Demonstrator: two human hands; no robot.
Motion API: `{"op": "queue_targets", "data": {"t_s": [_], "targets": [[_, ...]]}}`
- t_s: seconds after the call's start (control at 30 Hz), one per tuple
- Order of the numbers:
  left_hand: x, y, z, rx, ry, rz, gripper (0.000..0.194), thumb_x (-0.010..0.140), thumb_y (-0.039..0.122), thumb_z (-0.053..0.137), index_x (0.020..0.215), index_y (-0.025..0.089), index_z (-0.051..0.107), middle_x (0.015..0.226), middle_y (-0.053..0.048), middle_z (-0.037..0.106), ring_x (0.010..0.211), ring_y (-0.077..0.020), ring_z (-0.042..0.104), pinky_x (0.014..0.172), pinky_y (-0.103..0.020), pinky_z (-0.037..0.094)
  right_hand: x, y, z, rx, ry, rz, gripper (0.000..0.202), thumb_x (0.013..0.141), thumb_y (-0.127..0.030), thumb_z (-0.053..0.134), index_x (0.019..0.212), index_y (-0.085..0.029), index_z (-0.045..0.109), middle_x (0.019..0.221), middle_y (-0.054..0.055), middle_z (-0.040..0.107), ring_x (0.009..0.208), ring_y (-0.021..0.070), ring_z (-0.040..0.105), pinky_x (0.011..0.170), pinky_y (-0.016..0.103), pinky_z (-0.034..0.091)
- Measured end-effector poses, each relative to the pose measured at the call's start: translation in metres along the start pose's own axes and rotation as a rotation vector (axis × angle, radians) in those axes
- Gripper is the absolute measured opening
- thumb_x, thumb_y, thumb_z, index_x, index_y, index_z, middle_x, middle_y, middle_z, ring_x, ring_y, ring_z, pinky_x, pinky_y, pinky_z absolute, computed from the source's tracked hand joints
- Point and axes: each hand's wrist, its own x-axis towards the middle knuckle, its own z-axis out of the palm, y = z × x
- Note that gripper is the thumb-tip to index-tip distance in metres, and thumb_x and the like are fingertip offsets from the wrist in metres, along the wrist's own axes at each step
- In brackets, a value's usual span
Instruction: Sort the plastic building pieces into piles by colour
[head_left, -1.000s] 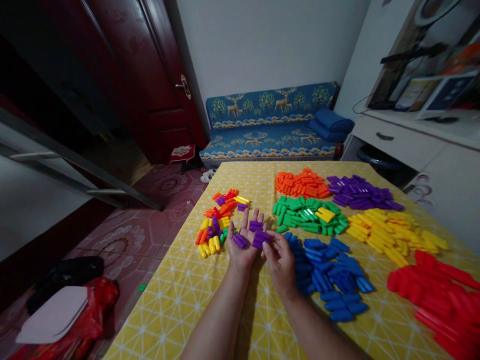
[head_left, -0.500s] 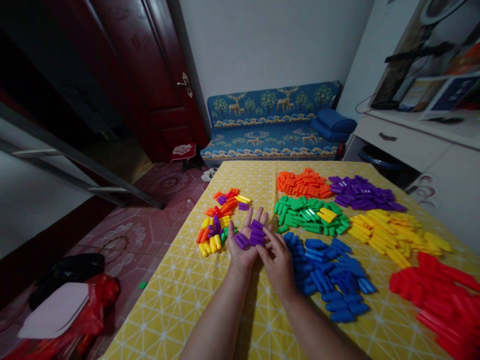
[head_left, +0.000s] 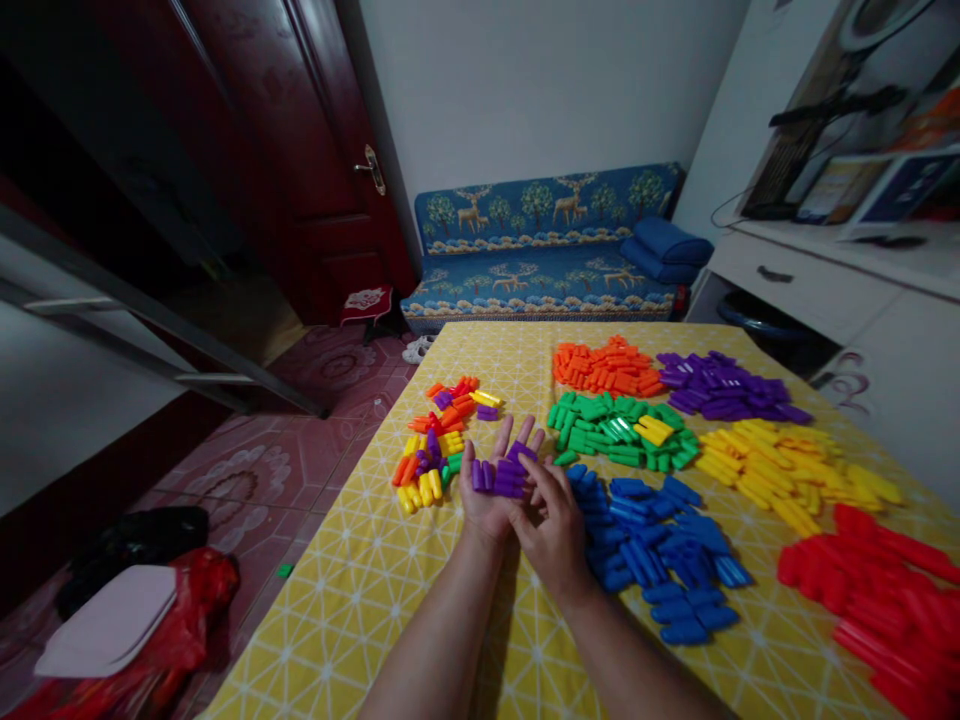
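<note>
My left hand (head_left: 487, 512) is palm up above the table, its fingers stretched out, and bears several purple plastic building blocks (head_left: 501, 480) shaped like joined bullets. From the right, my right hand (head_left: 556, 525) reaches over the palm, thumb and fingertips bent against the purple blocks. Left of the hands lies a mixed group of blocks (head_left: 429, 450) in orange, yellow, purple, red and green. Close to the right hand is a heap of blue blocks (head_left: 645, 545), with green blocks (head_left: 600, 430) just beyond it.
Orange blocks (head_left: 606, 368), purple blocks (head_left: 724, 385), yellow blocks (head_left: 787, 465) and red blocks (head_left: 892, 600) lie in heaps on the yellow tablecloth (head_left: 345, 620). A blue sofa (head_left: 540, 265) stands behind the table, a white cabinet (head_left: 847, 320) at right. One green block (head_left: 285, 570) is on the floor.
The purple blocks have shifted and turned on my left palm, now lying closer together. My right fingers have moved slightly over them; the heaps are unchanged.
</note>
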Motion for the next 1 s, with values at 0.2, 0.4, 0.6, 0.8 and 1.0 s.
{"op": "queue_targets", "data": {"t_s": [0.2, 0.4, 0.6, 0.8, 1.0], "targets": [[0.0, -0.001, 0.0, -0.047, 0.009, -0.011, 0.076, 0.088, 0.071, 0.02, 0.133, 0.022, 0.057, 0.127, -0.016, 0.064, 0.123, -0.0322, 0.056, 0.1, -0.056, 0.044, 0.001, -0.001, 0.0, -0.049, -0.008, 0.023, 0.039, 0.084, -0.029, 0.064, 0.122, -0.025, 0.063, 0.108, 0.009, 0.06, 0.091, 0.0225, 0.061, 0.079, 0.036, 0.054], [-0.002, 0.004, 0.005, -0.182, -0.059, -0.049, 0.078, 0.086, 0.069, 0.026, 0.148, 0.023, 0.04, 0.142, -0.015, 0.054, 0.13, -0.0332, 0.051, 0.103, -0.059, 0.041, 0.004, 0.003, 0.003, -0.088, 0.084, 0.057, 0.024, 0.087, -0.035, 0.064, 0.106, -0.021, 0.061, 0.101, 0.008, 0.06, 0.086, 0.0213, 0.059, 0.075, 0.035, 0.051], [-0.004, 0.009, 0.012, -0.498, -0.07, -0.107, 0.071, 0.086, 0.057, 0.04, 0.148, 0.024, 0.039, 0.136, -0.013, 0.06, 0.123, -0.0312, 0.057, 0.105, -0.056, 0.04, 0.005, 0.005, 0.003, -0.096, 0.122, 0.049, 0.022, 0.087, -0.037, 0.066, 0.099, -0.02, 0.059, 0.092, 0.005, 0.06, 0.078, 0.0183, 0.057, 0.07, 0.031, 0.049], [-0.005, 0.008, 0.012, -0.77, -0.166, -0.105, 0.071, 0.089, 0.045, 0.042, 0.155, 0.028, 0.023, 0.134, -0.011, 0.061, 0.125, -0.0299, 0.056, 0.109, -0.055, 0.035, 0.005, 0.005, 0.003, -0.101, 0.103, 0.017, 0.02, 0.089, -0.037, 0.065, 0.098, -0.019, 0.062, 0.093, 0.005, 0.062, 0.084, 0.0195, 0.06, 0.072, 0.031, 0.049], [-0.003, 0.006, 0.007, -0.766, -0.175, -0.09, 0.079, 0.088, 0.047, 0.041, 0.157, 0.026, 0.008, 0.151, -0.012, 0.045, 0.137, -0.0302, 0.043, 0.114, -0.053, 0.027, 0.004, 0.0, -0.003, -0.102, 0.079, -0.113, 0.014, 0.094, -0.029, 0.057, 0.099, -0.02, 0.067, 0.099, 0.006, 0.061, 0.096, 0.0211, 0.058, 0.085, 0.037, 0.047]]}}
